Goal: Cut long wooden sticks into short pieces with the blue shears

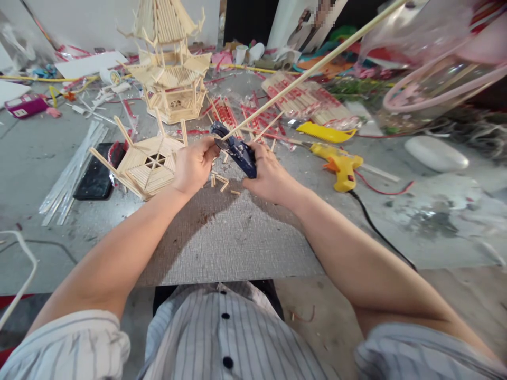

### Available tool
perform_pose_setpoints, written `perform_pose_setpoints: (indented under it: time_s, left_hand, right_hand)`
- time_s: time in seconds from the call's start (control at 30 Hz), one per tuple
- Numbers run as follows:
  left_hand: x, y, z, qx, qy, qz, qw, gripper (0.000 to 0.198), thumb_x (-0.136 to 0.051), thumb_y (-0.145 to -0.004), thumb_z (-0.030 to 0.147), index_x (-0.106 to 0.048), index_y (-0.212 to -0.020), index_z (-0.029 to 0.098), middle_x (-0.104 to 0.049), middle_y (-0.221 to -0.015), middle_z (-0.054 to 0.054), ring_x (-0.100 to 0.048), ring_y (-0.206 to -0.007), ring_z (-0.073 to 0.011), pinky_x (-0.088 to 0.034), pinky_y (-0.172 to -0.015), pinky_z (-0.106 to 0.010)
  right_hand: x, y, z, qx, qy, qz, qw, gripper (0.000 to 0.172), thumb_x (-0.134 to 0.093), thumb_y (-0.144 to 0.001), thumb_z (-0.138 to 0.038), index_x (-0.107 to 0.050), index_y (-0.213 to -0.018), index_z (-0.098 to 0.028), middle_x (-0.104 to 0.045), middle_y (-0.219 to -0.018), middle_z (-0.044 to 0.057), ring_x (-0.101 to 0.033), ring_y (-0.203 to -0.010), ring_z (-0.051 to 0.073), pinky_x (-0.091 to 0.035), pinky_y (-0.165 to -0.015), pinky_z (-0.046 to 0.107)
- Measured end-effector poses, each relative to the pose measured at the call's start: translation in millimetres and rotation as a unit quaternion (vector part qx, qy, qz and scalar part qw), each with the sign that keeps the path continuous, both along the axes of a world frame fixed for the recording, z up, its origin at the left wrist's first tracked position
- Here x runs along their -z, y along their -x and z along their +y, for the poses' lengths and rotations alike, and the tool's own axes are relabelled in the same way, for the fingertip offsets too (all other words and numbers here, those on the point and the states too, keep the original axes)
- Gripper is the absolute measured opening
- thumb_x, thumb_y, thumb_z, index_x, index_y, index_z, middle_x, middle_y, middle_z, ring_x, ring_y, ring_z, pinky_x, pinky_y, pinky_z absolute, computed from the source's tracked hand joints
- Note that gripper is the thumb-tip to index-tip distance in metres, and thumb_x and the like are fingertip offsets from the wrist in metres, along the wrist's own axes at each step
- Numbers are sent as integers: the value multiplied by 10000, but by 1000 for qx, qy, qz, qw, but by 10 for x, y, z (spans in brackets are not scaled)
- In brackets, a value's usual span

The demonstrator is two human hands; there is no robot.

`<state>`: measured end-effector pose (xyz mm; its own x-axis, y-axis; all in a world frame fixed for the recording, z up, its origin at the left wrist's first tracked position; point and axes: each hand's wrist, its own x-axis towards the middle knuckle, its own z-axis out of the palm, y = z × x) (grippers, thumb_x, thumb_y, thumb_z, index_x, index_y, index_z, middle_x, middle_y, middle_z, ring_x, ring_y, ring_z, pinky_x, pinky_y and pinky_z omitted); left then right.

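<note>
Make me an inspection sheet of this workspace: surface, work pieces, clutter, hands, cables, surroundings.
Surface: grey table, littered with stick offcuts near the hands.
Work pieces: long stick slanting from the blue cutter; six-sided stick frame; stick tower behind it.
Clutter: red-printed packets, clear strips, yellow glue gun, yellow knife.
Hands: left hand appears to pinch the stick's near end, contact partly hidden; right hand grips the cutter.
Cables: black cord from the glue gun to the table's front edge; yellow cable along the back.
Surroundings: floor partly visible; other people's hands, nothing seen.

Dk-blue cutter [242, 157], yel glue gun [343, 167], gry-striped wht shirt [202, 338]
</note>
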<state>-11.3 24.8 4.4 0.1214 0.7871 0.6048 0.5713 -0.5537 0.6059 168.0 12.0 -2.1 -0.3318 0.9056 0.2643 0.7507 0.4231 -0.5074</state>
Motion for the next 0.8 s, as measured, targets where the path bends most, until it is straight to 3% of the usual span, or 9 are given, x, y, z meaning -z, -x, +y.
perform_pose_setpoints:
  time_s: [0.17, 0.43, 0.8]
  left_hand:
    - [-18, -20, -30, 13, 4, -19, 1000, 207, -464, -852, 275, -626, -749, 201, -611, -605, 7, -586, -600, -91, -423, -523, -200]
    - [-23, -6, -12, 38, 46, -57, 997, 255, -460, -851, 279, -558, -634, 188, -473, -460, 49, -435, -388, -50, -373, -437, -196]
    - [-111, 15, -38, 55, 13, 34, 998, 308, -408, -867, 292, -486, -586, 192, -483, -507, 7, -485, -524, -99, -398, -530, -232]
  right_hand:
    - [16, 21, -22, 41, -49, -16, 998, 684, -501, -604, -201, -316, -1261, -149, -453, -1212, 178, -413, -1154, 333, -334, -950, 521]
    - [19, -13, 1, -7, -55, -20, 998, 693, -493, -591, -192, -340, -1266, -143, -482, -1229, 161, -433, -1162, 316, -349, -958, 501]
    - [6, -43, 11, 52, -45, -45, 997, 628, -534, -606, -272, -455, -1215, -140, -561, -1133, 159, -530, -1017, 314, -432, -837, 467]
